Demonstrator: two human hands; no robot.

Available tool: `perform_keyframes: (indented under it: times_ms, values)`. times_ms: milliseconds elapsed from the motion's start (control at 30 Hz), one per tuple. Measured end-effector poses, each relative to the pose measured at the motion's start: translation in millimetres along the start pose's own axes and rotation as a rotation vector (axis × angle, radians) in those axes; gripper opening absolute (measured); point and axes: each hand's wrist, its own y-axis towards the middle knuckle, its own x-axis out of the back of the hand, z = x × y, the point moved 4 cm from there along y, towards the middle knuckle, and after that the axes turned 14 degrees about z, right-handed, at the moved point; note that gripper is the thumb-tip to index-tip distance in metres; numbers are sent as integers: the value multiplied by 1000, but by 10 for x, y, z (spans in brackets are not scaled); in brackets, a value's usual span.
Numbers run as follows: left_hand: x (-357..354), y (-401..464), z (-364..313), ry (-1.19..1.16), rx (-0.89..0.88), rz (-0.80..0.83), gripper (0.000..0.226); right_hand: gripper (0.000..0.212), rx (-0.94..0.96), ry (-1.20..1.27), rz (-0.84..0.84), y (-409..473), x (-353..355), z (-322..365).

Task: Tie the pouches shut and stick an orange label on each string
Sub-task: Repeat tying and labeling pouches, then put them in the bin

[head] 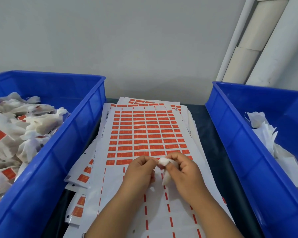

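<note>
A small white fabric pouch [165, 170] hangs between my two hands above the label sheets. My right hand [183, 172] grips its gathered neck, with the body of the pouch drooping below the fingers. My left hand [141, 169] pinches at the pouch's top from the left; the string itself is too thin to make out. Under the hands lies a white sheet of orange labels [144, 134], with full rows at the far end and peeled, bare rows near me.
A blue bin [62, 152] on the left holds several tied pouches with orange labels [15, 134]. A second blue bin [244, 145] on the right holds white untied pouches [265, 133]. More label sheets are stacked beneath. White tubes lean against the wall at the back right.
</note>
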Motion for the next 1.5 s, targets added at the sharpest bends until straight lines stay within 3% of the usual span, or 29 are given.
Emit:
perform_keyframes:
  times_ms: [233, 333, 467, 600, 833, 967, 1100, 1267, 1400, 1500]
  values:
    - [111, -12, -90, 8, -75, -214, 10, 6, -91, 321, -165, -22, 153, -61]
    - [27, -51, -133, 158, -196, -155, 11, 5, -155, 418, -181, 1, 124, -122]
    - [-131, -132, -193, 506, -432, 7, 30, 14, -207, 620, -96, 16, 44, -141]
    - [-122, -164, -224, 602, -568, 8, 23, 18, -199, 747, -8, 12, 39, -128]
    - [-78, -122, -190, 681, -545, -118, 11, 21, -183, 764, 24, 11, 7, -113]
    - [-105, -138, -188, 662, -519, -113, 28, 23, -177, 797, 33, 10, 10, -100]
    - [-112, -181, -223, 785, -616, -127, 13, 25, -169, 784, 53, 1, 0, -76]
    - [-64, -184, -213, 852, -677, -244, 21, 20, -176, 784, 68, -4, -14, -65]
    - [-89, -149, -176, 845, -601, -181, 8, 22, -181, 776, 74, -5, -10, -62]
    - [-102, -148, -141, 820, -515, -122, 19, 22, -185, 769, 59, -1, -6, -66]
